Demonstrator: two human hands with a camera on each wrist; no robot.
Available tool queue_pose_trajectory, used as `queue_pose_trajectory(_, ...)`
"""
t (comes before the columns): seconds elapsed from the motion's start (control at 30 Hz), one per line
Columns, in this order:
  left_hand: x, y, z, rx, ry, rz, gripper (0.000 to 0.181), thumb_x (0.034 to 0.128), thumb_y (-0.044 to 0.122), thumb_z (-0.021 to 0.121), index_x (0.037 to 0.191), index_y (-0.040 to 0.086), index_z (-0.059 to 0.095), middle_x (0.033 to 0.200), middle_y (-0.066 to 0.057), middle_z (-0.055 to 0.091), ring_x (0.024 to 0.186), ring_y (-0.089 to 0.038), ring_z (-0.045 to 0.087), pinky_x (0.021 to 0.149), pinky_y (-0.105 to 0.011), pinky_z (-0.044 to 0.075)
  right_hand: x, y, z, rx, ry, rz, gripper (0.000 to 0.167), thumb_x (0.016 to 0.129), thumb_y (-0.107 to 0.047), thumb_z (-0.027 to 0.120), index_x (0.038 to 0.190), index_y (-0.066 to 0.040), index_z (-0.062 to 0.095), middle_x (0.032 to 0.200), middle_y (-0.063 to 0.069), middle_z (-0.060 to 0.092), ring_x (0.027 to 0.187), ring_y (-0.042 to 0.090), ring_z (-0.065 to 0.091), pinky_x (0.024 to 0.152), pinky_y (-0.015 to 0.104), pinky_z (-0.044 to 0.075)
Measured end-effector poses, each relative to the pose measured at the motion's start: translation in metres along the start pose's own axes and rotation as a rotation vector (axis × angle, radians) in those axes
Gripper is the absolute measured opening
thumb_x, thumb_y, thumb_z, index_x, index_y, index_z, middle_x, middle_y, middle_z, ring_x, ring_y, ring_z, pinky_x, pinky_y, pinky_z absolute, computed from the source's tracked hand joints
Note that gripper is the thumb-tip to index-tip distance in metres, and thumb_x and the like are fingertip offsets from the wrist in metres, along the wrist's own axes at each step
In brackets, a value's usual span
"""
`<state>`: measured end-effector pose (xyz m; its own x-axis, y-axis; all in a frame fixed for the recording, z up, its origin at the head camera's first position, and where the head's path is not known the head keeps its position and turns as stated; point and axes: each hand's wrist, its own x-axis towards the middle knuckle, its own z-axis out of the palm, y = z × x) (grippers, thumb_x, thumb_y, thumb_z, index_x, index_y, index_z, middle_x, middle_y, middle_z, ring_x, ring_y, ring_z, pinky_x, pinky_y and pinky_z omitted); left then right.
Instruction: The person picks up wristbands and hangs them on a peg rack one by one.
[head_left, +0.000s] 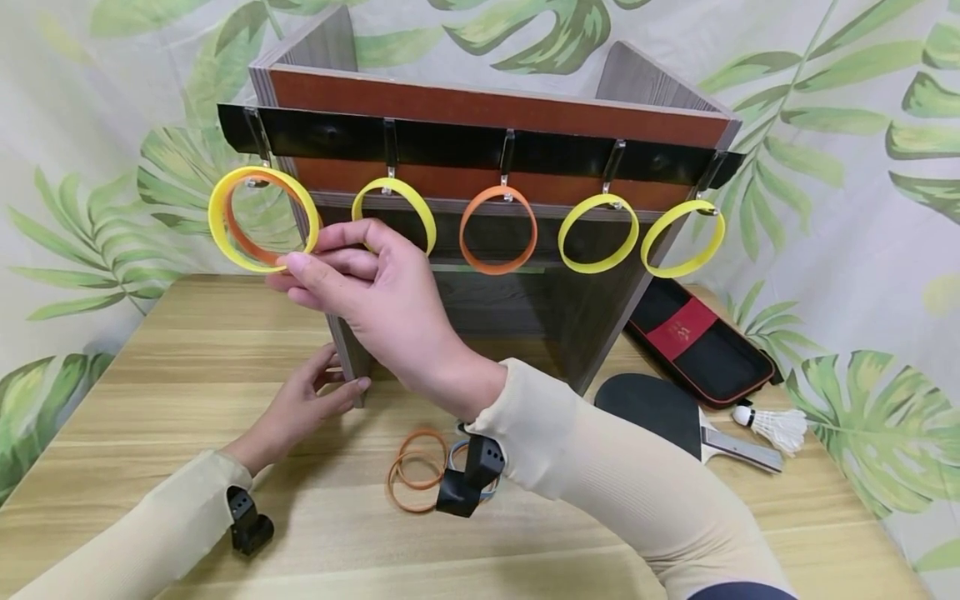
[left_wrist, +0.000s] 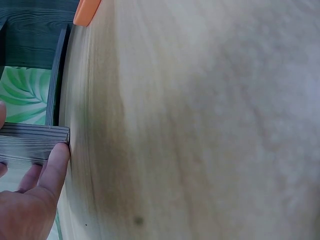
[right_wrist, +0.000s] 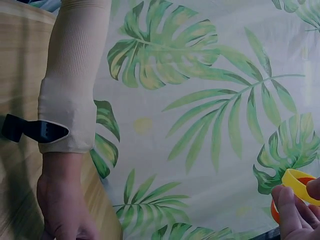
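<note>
At the leftmost hook [head_left: 258, 179] of the black strip, my right hand [head_left: 397, 308] pinches a yellow ring [head_left: 217, 217] at its lower right edge. An orange ring [head_left: 243, 237] lies against it, also at that hook; whether my fingers hold both is unclear. In the right wrist view, the yellow ring [right_wrist: 295, 186] shows between thumb and fingers. My left hand [head_left: 300, 408] grips the lower front of the grey wooden stand's left side panel [head_left: 347, 358]. The left wrist view shows thumb and fingers around the panel edge [left_wrist: 35, 145].
Yellow rings [head_left: 431, 221] and an orange ring [head_left: 498, 268] hang on the other hooks. Orange rings [head_left: 390, 483] and a blue one lie on the table [head_left: 187, 358] below. A black paddle [head_left: 648, 408], a shuttlecock [head_left: 780, 427] and a black-and-red case [head_left: 727, 367] lie at the right.
</note>
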<state>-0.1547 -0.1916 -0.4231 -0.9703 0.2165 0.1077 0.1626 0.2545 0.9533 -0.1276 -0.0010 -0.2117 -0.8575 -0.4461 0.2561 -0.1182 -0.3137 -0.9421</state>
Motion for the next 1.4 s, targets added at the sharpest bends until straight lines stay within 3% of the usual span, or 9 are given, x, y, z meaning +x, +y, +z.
queue_pose_trajectory(0.47, 0.000, 0.001, -0.001, -0.006, 0.002, -0.007, 0.056, 0.1034, 0.017, 0.068, 0.154, 0.012, 0.045, 0.132, 0.000, 0.063, 0.110, -0.002, 0.065, 0.085, -0.024, 0.062, -0.009, 0.003, -0.008, -0.061, -0.061, 0.037, 0.026, 0.103, -0.001, 0.063, 0.126, 0.008, 0.056, 0.124, 0.034, 0.070, 0.118, 0.043, 0.071, 0.097, 0.032, 0.062)
queue_pose_trajectory(0.67, -0.002, 0.001, -0.001, 0.024, 0.013, -0.025, 0.057, 0.1031, 0.019, 0.069, 0.154, 0.010, 0.044, 0.142, -0.018, 0.057, 0.113, -0.006, 0.062, 0.087, -0.024, 0.062, -0.019, 0.007, -0.019, -0.136, -0.152, 0.060, 0.023, 0.105, -0.003, 0.061, 0.126, 0.007, 0.059, 0.126, 0.032, 0.071, 0.116, 0.040, 0.073, 0.098, 0.036, 0.062)
queue_pose_trajectory(0.8, -0.004, 0.001, -0.002, 0.074, 0.019, -0.012, 0.056, 0.1027, 0.016, 0.069, 0.153, 0.006, 0.047, 0.143, -0.019, 0.058, 0.114, 0.001, 0.059, 0.090, -0.020, 0.058, -0.027, 0.020, -0.033, -0.243, -0.250, 0.077, 0.018, 0.104, -0.002, 0.062, 0.120, 0.006, 0.062, 0.116, 0.030, 0.073, 0.099, 0.028, 0.079, 0.089, 0.038, 0.065)
queue_pose_trajectory(0.93, -0.005, 0.001, -0.004, 0.092, 0.010, 0.017, 0.062, 0.1031, 0.010, 0.065, 0.159, 0.003, 0.038, 0.149, -0.026, 0.054, 0.115, 0.006, 0.056, 0.090, -0.017, 0.057, -0.035, 0.037, -0.051, -0.360, -0.349, 0.104, 0.015, 0.102, 0.000, 0.064, 0.115, 0.007, 0.065, 0.104, 0.030, 0.074, 0.086, 0.019, 0.077, 0.083, 0.037, 0.066)
queue_pose_trajectory(1.1, -0.003, 0.001, -0.003, 0.047, -0.003, -0.010, 0.061, 0.1042, 0.014, 0.066, 0.158, 0.007, 0.039, 0.145, -0.026, 0.055, 0.117, -0.004, 0.059, 0.087, -0.020, 0.059, -0.041, 0.063, -0.073, -0.568, -0.429, 0.163, 0.015, 0.102, -0.005, 0.067, 0.113, 0.005, 0.069, 0.102, 0.025, 0.075, 0.084, 0.008, 0.071, 0.083, 0.023, 0.062)
queue_pose_trajectory(1.23, -0.002, 0.002, -0.001, 0.022, -0.007, -0.041, 0.061, 0.1041, 0.020, 0.067, 0.158, 0.010, 0.040, 0.144, -0.023, 0.055, 0.114, -0.005, 0.061, 0.087, -0.023, 0.061, -0.044, 0.084, -0.087, -0.754, -0.466, 0.201, 0.012, 0.102, -0.009, 0.068, 0.110, -0.001, 0.072, 0.100, 0.014, 0.077, 0.084, -0.003, 0.064, 0.084, 0.014, 0.055)
queue_pose_trajectory(1.4, -0.001, 0.004, -0.001, 0.032, -0.008, -0.048, 0.061, 0.1042, 0.021, 0.067, 0.158, 0.010, 0.040, 0.145, -0.023, 0.055, 0.114, -0.003, 0.060, 0.087, -0.023, 0.061, -0.046, 0.104, -0.098, -0.911, -0.522, 0.243, 0.009, 0.102, -0.010, 0.068, 0.106, -0.005, 0.073, 0.101, 0.007, 0.078, 0.088, 0.001, 0.066, 0.083, 0.012, 0.054)
